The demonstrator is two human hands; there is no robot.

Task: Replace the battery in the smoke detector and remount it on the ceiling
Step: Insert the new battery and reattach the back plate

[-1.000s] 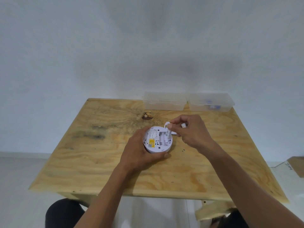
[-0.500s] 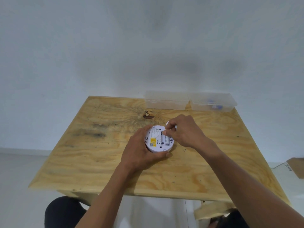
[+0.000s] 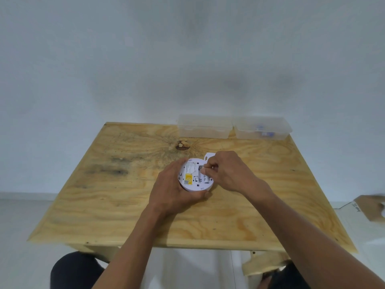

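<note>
The white round smoke detector (image 3: pixel 192 180) lies back side up on the plywood table (image 3: pixel 108 201), showing a yellow label and an open battery bay. My left hand (image 3: pixel 173 192) wraps its left and near rim. My right hand (image 3: pixel 226 174) is over the bay, thumb and fingers pinched on a small white battery (image 3: pixel 203 171) that is pressed into the bay. A white mounting plate (image 3: pixel 209 156) lies just behind the detector, mostly hidden by my right hand.
Two clear plastic boxes stand at the table's far edge: one (image 3: pixel 205 127) looks empty, the other (image 3: pixel 262 128) holds small blue-white items. A knot (image 3: pixel 182 145) marks the wood. A cardboard box (image 3: pixel 370 207) sits on the floor at right.
My right hand has come down from beside the detector onto the battery bay with the battery. My left hand has kept its hold on the detector.
</note>
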